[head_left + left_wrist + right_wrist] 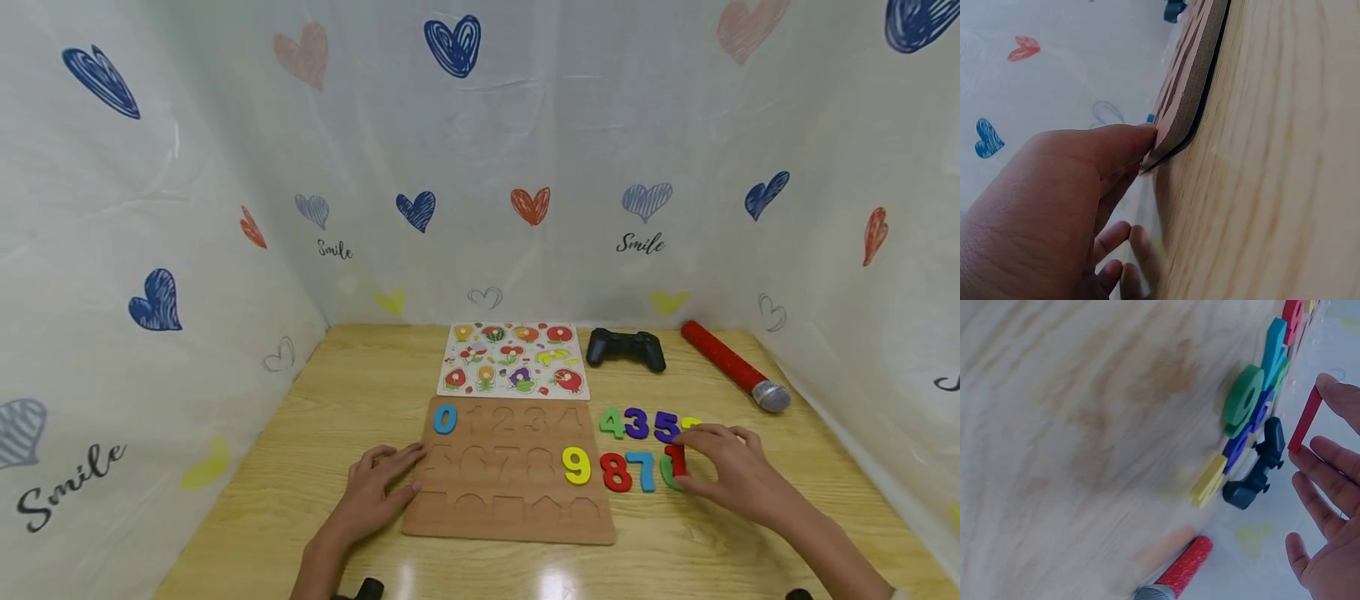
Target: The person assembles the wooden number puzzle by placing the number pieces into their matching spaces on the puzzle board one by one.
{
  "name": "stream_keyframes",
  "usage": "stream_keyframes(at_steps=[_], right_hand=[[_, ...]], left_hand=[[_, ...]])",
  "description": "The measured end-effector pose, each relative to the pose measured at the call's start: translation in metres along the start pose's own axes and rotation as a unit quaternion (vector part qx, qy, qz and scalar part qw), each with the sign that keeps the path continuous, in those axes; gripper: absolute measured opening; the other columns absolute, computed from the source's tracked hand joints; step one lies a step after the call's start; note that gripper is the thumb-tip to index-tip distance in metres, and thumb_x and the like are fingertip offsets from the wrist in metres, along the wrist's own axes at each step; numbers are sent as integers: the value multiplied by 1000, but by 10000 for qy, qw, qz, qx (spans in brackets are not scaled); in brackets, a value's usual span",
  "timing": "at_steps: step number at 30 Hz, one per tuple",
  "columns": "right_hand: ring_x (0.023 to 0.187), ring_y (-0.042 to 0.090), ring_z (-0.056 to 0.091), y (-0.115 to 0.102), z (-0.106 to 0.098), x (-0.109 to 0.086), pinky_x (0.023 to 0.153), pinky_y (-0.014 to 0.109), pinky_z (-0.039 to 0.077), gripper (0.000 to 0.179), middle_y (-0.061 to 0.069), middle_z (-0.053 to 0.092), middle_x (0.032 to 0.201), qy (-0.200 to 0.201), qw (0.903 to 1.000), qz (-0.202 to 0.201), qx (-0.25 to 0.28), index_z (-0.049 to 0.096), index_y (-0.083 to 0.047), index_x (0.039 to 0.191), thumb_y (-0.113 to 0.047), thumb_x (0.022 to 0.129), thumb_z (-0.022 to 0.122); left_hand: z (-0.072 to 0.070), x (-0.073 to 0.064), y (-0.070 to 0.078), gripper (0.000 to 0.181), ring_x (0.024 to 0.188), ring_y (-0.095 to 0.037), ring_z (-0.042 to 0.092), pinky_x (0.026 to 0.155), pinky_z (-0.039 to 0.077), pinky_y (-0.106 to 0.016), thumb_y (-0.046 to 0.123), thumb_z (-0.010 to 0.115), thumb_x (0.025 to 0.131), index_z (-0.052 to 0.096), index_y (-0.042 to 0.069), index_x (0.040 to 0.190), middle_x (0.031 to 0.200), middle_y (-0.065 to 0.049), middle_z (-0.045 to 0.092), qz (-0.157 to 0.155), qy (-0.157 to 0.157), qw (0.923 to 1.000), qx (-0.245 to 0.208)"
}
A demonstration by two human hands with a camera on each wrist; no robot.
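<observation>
Your right hand (738,477) pinches the red number 1 (676,461) end to end between thumb and fingers, raised off the counter (300,433), right of the puzzle board (450,523). Your left hand (367,493) rests loosely extended fingers against the board's left edge. The number is probably light, stiff and smooth; hold its edges.

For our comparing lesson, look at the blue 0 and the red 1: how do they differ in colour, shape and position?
The blue 0 is blue, while the red 1 is red. The blue 0 is a closed ring; the red 1 has no hole. The blue 0 lies on the board, whereas the red 1 is pinched in the right hand. Both are single-coloured number pieces.
</observation>
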State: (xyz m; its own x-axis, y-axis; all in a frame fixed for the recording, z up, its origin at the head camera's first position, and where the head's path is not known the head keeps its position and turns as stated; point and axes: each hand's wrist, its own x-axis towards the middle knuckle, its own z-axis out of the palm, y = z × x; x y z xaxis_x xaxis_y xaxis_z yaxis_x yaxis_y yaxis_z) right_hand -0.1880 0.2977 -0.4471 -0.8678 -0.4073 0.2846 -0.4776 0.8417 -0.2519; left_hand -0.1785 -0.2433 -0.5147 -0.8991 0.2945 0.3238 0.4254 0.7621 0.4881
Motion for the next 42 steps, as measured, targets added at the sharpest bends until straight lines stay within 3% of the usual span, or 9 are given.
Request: stream_keyframes(at_steps=[17,33,42], right_hand=[[116,42,53,-28,0,30,93,66,25,48,13,69,117,33,9996,-260,56,73,-8,115,-25,74,90],[116,39,52,-41,8,51,96,65,23,50,10,69,117,-156,9991,-398,51,71,-7,118,-29,77,88],[114,36,54,-50,11,64,96,65,24,42,3,69,110,-145,9987,-489,39,72,-12,111,-30,76,89]], left_hand=[[2,-1,-1,50,128,-29,41,98,23,-63,34,68,96,58,22,144,148,8,52,-47,36,10000,15],[-2,1,3,50,128,-34,41,97,23,-63,31,67,96,58,20,144,149,3,52,-2,25,9999,-103],[0,0,2,50,129,-32,40,98,23,-63,34,67,97,58,22,144,148,6,51,-110,-44,9999,-80]])
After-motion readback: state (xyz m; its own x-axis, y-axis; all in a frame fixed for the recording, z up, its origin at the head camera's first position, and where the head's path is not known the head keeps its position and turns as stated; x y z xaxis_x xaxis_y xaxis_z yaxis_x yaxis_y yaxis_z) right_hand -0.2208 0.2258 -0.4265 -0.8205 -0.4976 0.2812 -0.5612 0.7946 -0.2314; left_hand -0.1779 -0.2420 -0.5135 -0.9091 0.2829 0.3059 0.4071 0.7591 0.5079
